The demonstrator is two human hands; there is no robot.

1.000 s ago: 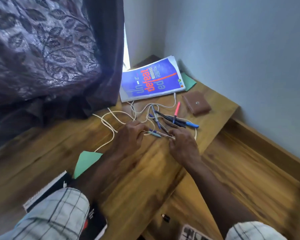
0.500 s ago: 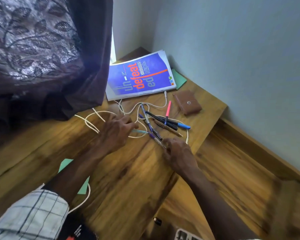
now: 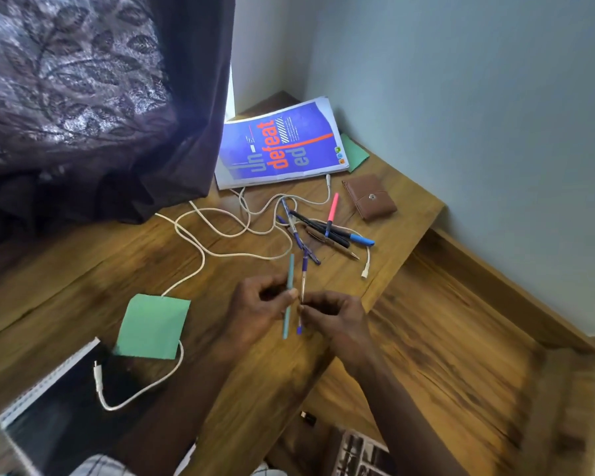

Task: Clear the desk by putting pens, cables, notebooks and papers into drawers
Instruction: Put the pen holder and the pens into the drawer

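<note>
My left hand (image 3: pixel 255 309) pinches a light blue pen (image 3: pixel 288 293), lifted above the wooden desk (image 3: pixel 83 286). Right beside it, my right hand (image 3: pixel 337 316) pinches a clear pen with a purple cap (image 3: pixel 303 283). The two pens stand nearly parallel between my hands. Several more pens (image 3: pixel 323 230) lie in a pile further back, tangled with a white cable (image 3: pixel 200 242). A blue booklet (image 3: pixel 279 146) rests in the far corner, and a green paper (image 3: pixel 152 326) lies at the near left.
A brown wallet (image 3: pixel 370 197) sits right of the pens. A dark curtain (image 3: pixel 93 97) hangs over the desk's left side. A dark notebook (image 3: pixel 49 417) lies at the near left edge. An open wooden drawer (image 3: pixel 443 338) extends on the right, below the desk.
Both hands have drawn back from the pile toward me, each lifting a pen off the desk. The camera view has shifted, showing more of the near desk.
</note>
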